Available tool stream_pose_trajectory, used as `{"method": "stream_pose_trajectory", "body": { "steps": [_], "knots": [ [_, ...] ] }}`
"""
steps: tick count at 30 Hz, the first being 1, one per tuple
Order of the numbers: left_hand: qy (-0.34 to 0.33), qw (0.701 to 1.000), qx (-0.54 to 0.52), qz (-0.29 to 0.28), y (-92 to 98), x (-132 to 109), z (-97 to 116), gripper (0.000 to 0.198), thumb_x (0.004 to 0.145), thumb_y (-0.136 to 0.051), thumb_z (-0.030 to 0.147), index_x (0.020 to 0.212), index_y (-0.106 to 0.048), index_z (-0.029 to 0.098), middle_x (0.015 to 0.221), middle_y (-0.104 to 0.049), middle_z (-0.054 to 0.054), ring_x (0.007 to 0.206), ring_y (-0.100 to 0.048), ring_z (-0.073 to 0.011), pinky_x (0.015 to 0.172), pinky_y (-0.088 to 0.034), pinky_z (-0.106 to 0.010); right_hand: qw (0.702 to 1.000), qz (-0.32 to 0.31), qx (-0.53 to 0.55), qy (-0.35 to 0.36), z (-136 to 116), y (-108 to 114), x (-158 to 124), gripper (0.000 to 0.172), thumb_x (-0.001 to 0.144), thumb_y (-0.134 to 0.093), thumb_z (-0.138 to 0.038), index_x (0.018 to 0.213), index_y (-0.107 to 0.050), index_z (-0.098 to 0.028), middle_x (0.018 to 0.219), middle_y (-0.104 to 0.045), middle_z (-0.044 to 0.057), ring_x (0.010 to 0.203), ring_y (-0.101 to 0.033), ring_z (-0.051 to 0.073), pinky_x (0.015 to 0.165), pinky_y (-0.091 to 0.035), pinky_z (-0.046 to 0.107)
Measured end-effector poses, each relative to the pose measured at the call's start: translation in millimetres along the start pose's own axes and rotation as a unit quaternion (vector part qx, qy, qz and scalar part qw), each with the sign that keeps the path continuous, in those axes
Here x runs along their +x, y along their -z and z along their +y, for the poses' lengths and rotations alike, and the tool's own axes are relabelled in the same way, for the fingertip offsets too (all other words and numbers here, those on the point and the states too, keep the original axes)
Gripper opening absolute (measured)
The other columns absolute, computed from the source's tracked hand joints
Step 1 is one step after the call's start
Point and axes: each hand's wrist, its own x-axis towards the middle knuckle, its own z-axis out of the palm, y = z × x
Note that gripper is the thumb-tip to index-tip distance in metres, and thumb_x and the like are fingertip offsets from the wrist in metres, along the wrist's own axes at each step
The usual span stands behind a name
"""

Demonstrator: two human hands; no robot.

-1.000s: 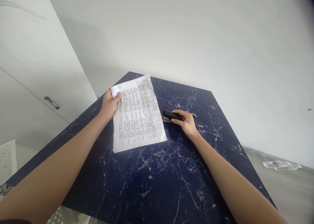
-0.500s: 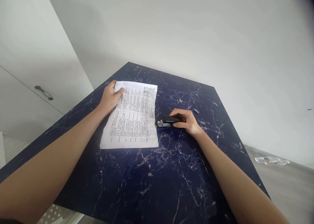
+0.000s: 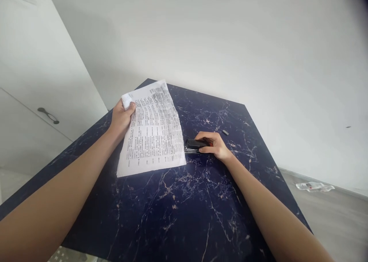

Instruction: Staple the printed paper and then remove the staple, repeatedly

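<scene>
My left hand grips a stack of printed paper sheets by its far left corner, thumb on top. The stack is tilted, with its far edge raised off the table. In my right hand is a black stapler, fingers wrapped around its back end, where a bit of red shows. The stapler's front end is at the right edge of the sheets; whether paper lies between its jaws is hidden. A small strip of staples lies on the table just beyond my right hand.
The dark blue marble-patterned table ends against a pale wall. A white cabinet door with a metal handle stands at the left. On the floor at the right lies a clear plastic bottle or wrapper.
The paper stack has turned counterclockwise and its far right corner has lifted. The stapler's front, visible before, is now partly hidden by the sheets' edge. Both hands keep their grip.
</scene>
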Motion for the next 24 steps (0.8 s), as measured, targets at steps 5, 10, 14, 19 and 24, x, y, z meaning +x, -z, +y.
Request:
{"method": "stream_pose_trajectory", "body": {
  "steps": [5,10,14,19,24],
  "knots": [
    [-0.018,0.998,0.058,-0.012,0.1,0.5,-6.2,0.028,0.087,-0.075,0.037,0.109,-0.070,0.020,0.100,-0.075,-0.008,0.089,-0.072,-0.0231,0.079,-0.061,-0.035,1.000,-0.011,0.007,0.008,0.5,0.9,0.7,0.024,0.075,-0.081,-0.028,0.096,-0.074,-0.020,0.090,-0.065,0.002,0.077,-0.057,0.018,0.071,-0.044,0.031],
    [-0.012,0.988,0.151,-0.020,-5.2,-4.7,-3.0,0.025,0.086,-0.071,0.033,0.107,-0.070,0.019,0.100,-0.075,-0.007,0.089,-0.072,-0.0241,0.081,-0.060,-0.037,0.999,-0.044,0.021,0.021,-0.1,0.8,2.3,0.026,0.077,-0.079,-0.030,0.100,-0.073,-0.019,0.092,-0.065,0.003,0.076,-0.058,0.017,0.069,-0.045,0.030],
    [-0.010,0.983,0.179,-0.027,-10.0,-9.8,4.7,0.023,0.086,-0.069,0.031,0.105,-0.069,0.018,0.101,-0.075,-0.008,0.088,-0.072,-0.0248,0.082,-0.060,-0.039,0.997,-0.064,0.011,0.033,-3.8,-0.1,2.8,0.025,0.081,-0.077,-0.032,0.102,-0.071,-0.019,0.091,-0.065,0.003,0.077,-0.059,0.017,0.071,-0.045,0.030],
    [-0.025,0.982,0.183,-0.036,-11.5,-10.3,4.8,0.022,0.087,-0.069,0.031,0.106,-0.068,0.019,0.102,-0.075,-0.008,0.089,-0.072,-0.0242,0.081,-0.060,-0.037,0.997,-0.069,-0.016,0.044,-12.2,-7.3,2.7,0.026,0.091,-0.069,-0.041,0.106,-0.070,-0.019,0.097,-0.066,0.005,0.083,-0.060,0.018,0.076,-0.047,0.033],
    [-0.048,0.979,0.196,-0.039,-11.0,-9.5,0.7,0.020,0.088,-0.068,0.031,0.106,-0.068,0.020,0.101,-0.074,-0.008,0.089,-0.072,-0.0231,0.082,-0.060,-0.036,0.997,-0.064,-0.012,0.050,-17.1,-20.5,3.6,0.026,0.095,-0.066,-0.043,0.102,-0.072,-0.019,0.095,-0.067,0.005,0.081,-0.061,0.017,0.075,-0.048,0.032]
  ]
}}
